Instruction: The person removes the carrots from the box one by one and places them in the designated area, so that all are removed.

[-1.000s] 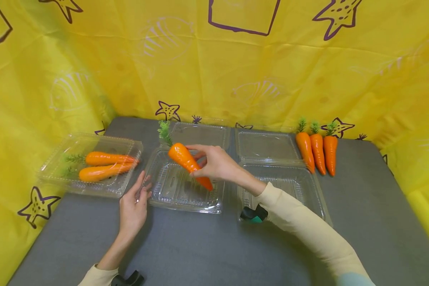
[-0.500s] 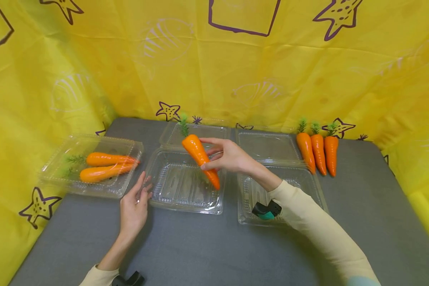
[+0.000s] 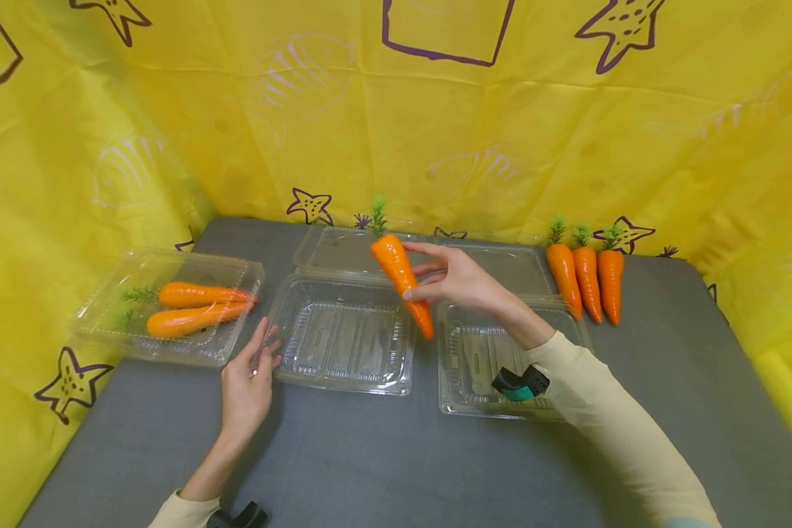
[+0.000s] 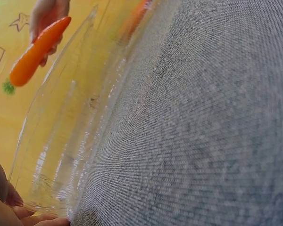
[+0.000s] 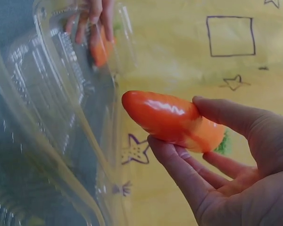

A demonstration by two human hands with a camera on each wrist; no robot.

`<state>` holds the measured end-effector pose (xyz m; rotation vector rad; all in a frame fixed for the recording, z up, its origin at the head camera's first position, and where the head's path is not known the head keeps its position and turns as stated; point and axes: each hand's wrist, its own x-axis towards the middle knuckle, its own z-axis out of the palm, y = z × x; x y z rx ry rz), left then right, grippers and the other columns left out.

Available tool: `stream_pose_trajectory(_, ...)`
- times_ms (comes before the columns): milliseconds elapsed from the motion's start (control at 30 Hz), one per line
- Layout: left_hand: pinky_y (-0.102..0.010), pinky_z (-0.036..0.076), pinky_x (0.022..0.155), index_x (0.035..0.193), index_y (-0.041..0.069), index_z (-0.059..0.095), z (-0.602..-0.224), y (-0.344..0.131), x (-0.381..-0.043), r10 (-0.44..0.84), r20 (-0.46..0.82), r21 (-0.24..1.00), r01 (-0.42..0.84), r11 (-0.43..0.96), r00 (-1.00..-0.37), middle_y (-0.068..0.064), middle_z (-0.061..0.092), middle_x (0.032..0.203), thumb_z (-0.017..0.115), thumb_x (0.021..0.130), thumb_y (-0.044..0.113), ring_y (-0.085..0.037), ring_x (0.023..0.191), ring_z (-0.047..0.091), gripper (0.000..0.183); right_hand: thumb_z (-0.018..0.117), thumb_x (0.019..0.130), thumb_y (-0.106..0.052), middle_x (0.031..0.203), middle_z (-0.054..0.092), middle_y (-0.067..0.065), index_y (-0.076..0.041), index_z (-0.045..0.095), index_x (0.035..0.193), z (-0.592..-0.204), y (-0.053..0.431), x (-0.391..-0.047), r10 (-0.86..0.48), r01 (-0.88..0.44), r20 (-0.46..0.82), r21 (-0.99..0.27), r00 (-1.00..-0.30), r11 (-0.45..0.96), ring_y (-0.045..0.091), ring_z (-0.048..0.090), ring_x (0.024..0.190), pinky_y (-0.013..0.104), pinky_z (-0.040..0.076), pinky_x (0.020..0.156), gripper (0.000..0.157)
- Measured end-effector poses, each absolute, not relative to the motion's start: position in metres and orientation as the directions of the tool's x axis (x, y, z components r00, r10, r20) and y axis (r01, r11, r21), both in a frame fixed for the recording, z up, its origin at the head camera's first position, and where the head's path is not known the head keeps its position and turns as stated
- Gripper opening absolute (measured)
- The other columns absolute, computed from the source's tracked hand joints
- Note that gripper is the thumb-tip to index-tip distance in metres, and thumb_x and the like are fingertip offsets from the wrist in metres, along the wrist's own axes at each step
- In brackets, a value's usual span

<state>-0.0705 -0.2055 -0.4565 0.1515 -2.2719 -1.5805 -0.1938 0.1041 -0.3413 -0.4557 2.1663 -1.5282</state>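
My right hand (image 3: 458, 279) pinches an orange carrot (image 3: 399, 268) with a green top between thumb and fingers, tilted tip down. It hangs above the right edge of the middle clear plastic clamshell container (image 3: 343, 389), whose lid lies back. In the right wrist view the carrot (image 5: 165, 117) points its tip towards the containers. My left hand (image 3: 247, 381) touches the left rim of the middle container with its fingers. In the left wrist view, fingertips (image 4: 47, 219) meet the container's edge. Another clamshell container (image 3: 488, 403) with its lid laid back stands to the right, partly behind my right arm.
At the left, a closed clamshell container (image 3: 171, 352) holds two carrots (image 3: 201, 293). Three carrots (image 3: 586, 282) lie side by side at the back right. Grey cloth (image 3: 383, 469) covers the table, and a yellow patterned curtain (image 3: 396, 132) hangs around it.
My right hand has carried the carrot to the right, from over the middle container towards the right one, and turned it more upright. My left hand has stayed at the rim.
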Motion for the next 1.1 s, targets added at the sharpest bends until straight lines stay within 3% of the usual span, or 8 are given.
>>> stream_pose_trajectory(100, -0.016, 0.054, 0.080, 0.144, 0.000, 0.046, -0.457, -0.206, -0.070, -0.291, 0.239, 0.919, 0.120, 0.375, -0.926, -0.022, 0.060, 0.131, 0.045, 0.096, -0.012, -0.034, 0.111, 0.062, 0.050, 0.077, 0.082, -0.004, 0.124, 0.061, 0.021, -0.018, 0.041, 0.150, -0.339, 0.113, -0.194, -0.493, 0.000, -0.174, -0.943, -0.853, 0.332, 0.029, 0.068, 0.099, 0.041, 0.060, 0.076, 0.079)
stream_pose_trajectory(233, -0.015, 0.053, 0.080, 0.144, 0.000, 0.045, -0.457, -0.205, -0.071, -0.286, 0.241, 0.918, 0.122, 0.377, -0.927, -0.022, 0.059, 0.131, 0.044, 0.096, -0.013, -0.040, 0.112, 0.061, 0.050, 0.075, 0.083, -0.003, 0.126, 0.058, 0.023, -0.017, 0.037, 0.152, -0.336, 0.127, -0.195, -0.468, 0.022, -0.174, -0.950, -0.867, 0.312, 0.030, 0.068, 0.100, 0.044, 0.059, 0.078, 0.080)
stream_pose_trajectory(700, -0.016, 0.054, 0.080, 0.144, 0.001, 0.046, -0.456, -0.206, -0.072, -0.301, 0.230, 0.918, 0.103, 0.384, -0.925, -0.020, 0.060, 0.131, 0.045, 0.096, -0.012, -0.037, 0.111, 0.062, 0.050, 0.074, 0.086, -0.009, 0.135, 0.053, 0.025, -0.017, 0.032, 0.155, -0.332, 0.173, -0.200, -0.390, 0.029, -0.174, -0.937, -0.904, 0.348, 0.033, 0.063, 0.109, 0.039, 0.059, 0.081, 0.081)
stream_pose_trajectory(1100, -0.016, 0.053, 0.081, 0.145, 0.002, 0.045, -0.457, -0.206, -0.071, -0.302, 0.212, 0.926, 0.093, 0.365, -0.930, -0.019, 0.058, 0.134, 0.044, 0.095, -0.013, -0.036, 0.113, 0.061, 0.052, 0.075, 0.088, -0.019, 0.139, 0.050, 0.025, -0.020, 0.028, 0.156, -0.331, 0.209, -0.197, -0.325, 0.034, -0.168, -0.925, -0.931, 0.380, 0.014, 0.068, 0.098, 0.037, 0.059, 0.080, 0.083)
